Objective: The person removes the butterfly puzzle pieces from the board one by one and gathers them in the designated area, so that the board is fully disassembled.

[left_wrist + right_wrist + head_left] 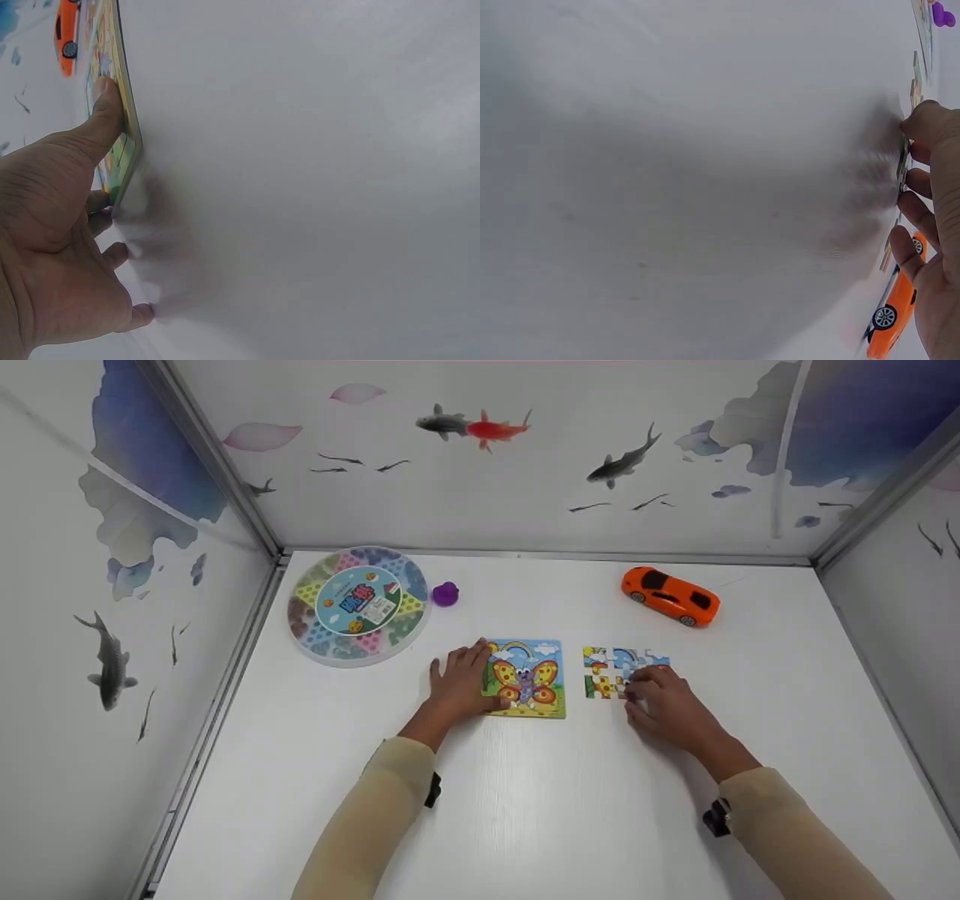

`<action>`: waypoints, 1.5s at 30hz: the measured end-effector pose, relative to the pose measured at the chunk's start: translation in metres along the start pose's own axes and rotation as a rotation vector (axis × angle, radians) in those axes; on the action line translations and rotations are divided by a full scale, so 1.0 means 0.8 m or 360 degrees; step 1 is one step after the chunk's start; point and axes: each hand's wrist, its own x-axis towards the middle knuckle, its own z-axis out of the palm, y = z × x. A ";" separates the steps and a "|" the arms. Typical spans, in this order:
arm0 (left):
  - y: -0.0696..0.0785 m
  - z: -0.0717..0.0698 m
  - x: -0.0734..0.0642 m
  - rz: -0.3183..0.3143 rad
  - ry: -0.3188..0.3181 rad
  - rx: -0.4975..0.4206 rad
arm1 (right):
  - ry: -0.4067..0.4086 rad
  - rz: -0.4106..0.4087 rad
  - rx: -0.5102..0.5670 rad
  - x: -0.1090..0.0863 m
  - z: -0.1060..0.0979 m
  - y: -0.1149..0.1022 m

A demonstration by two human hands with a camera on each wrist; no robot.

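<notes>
A square butterfly puzzle board (529,671) lies flat on the table. My left hand (463,682) rests at its left side, thumb on the printed face and the other fingers spread at the edge and on the tabletop; the left wrist view shows the thumb (107,112) pressing the board. To the right lies a patch of loose jigsaw pieces (598,686), partly fitted together, with gaps between some. My right hand (671,709) is over their lower right part, pinching a small dark piece between thumb and fingertips. The hand hides several pieces.
An orange toy car (670,597) stands at the back right. At the back left lies a round Chinese checkers box (307,641), with a small purple toy (445,594) next to it. Printed white panels (525,510) enclose the table's back and sides.
</notes>
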 end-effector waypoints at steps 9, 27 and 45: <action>-0.001 -0.001 -0.003 0.0001 0.0008 -0.0005 | -0.0020 -0.0008 -0.0001 0.002 0.000 -0.002; -0.001 0.002 0.000 -0.0005 0.0001 0.0000 | 0.0087 -0.0068 0.0019 0.027 0.009 -0.045; -0.009 0.011 0.016 -0.0023 -0.0047 -0.0044 | 0.0020 -0.0138 -0.0026 0.079 0.042 -0.108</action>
